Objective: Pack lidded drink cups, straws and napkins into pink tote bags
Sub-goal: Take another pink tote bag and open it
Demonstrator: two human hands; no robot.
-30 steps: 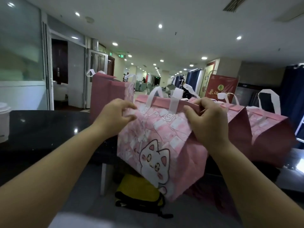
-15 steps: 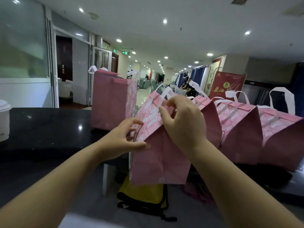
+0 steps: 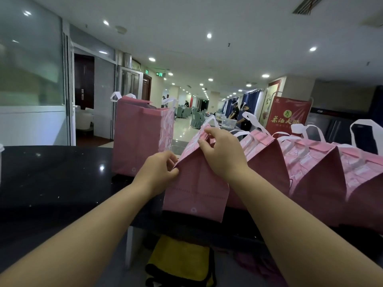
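Recessed lights are shining down a long hall beyond a black glossy table point(image 3: 51, 172) that is carrying the pink totes. From the head camera I am seeing my right hand point(image 3: 224, 154) pinching the folded top edge of the nearest pink tote bag point(image 3: 196, 191), thumb and fingers clamped on the fabric just below its white handle point(image 3: 209, 121). My left hand point(image 3: 158, 172) is sitting lower and beside it, gripping the bag's near corner crease, so both hands are grasping this one bag, which is standing at the table's front edge. Past my right hand, a row of closed totes point(image 3: 315, 168) is lining up, touching side by side. Beyond my left hand, an open tote point(image 3: 141, 137) is standing upright. Below my hands, a yellow and black bag point(image 3: 182, 264) is lying on the floor. A red banner point(image 3: 288, 114) is hanging far behind.
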